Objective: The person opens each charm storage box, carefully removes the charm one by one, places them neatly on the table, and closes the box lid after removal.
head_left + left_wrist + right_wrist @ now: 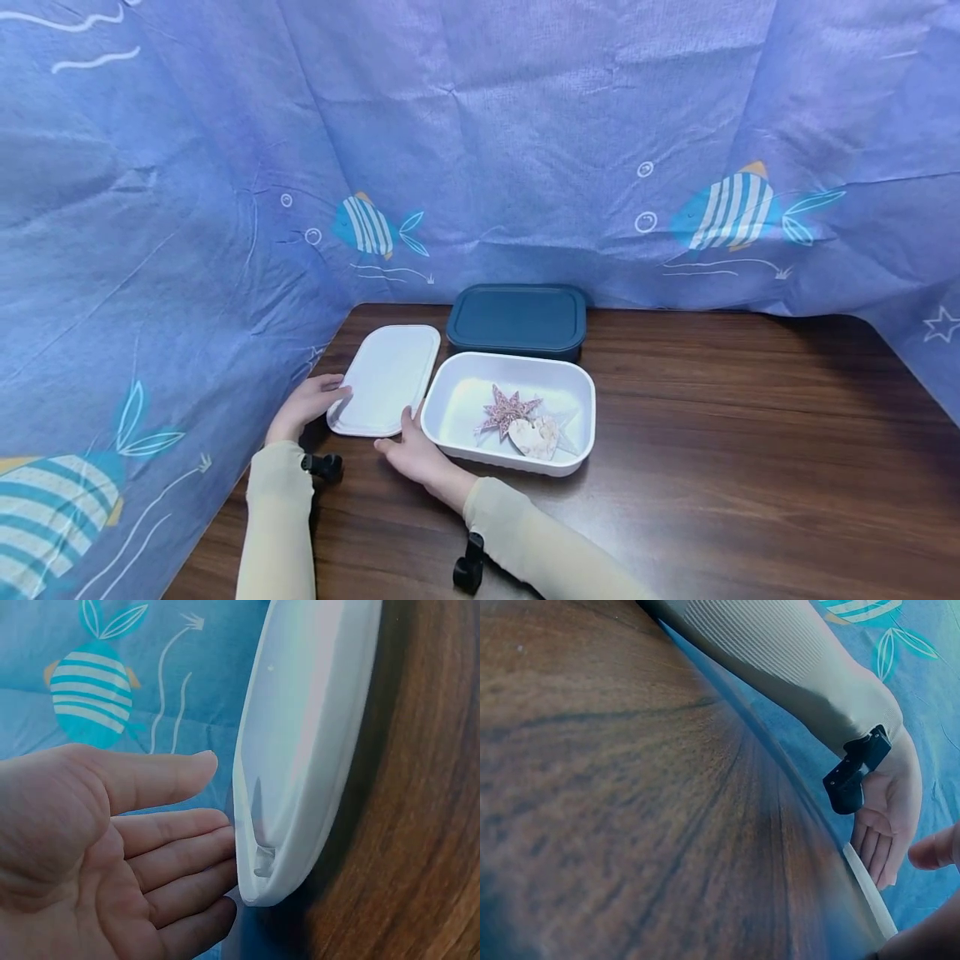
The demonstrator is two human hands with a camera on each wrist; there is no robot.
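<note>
A white lid (pixel 384 379) lies on the table, left of a white box (pixel 583 417). My left hand (pixel 306 406) is at the lid's left edge with its thumb over the near-left corner. In the left wrist view, the left hand's fingers (pixel 180 859) are loosely extended beside the lid (pixel 315 787), fingertips close to its rim. My right hand (pixel 420 454) rests by the lid's near-right corner, between lid and box, fingers spread; whether it touches the lid is unclear. Inside the box lie a glittery pink star (pixel 507 410), a pale heart (pixel 532 438) and a whitish star (pixel 567 429).
Behind the white box stands a dark blue lidded box (pixel 517 318). The brown wooden table (pixel 750 450) extends to the right. A blue fish-patterned cloth (pixel 540 150) hangs along the back and sides. A black wrist camera (pixel 322 467) sits on the left wrist.
</note>
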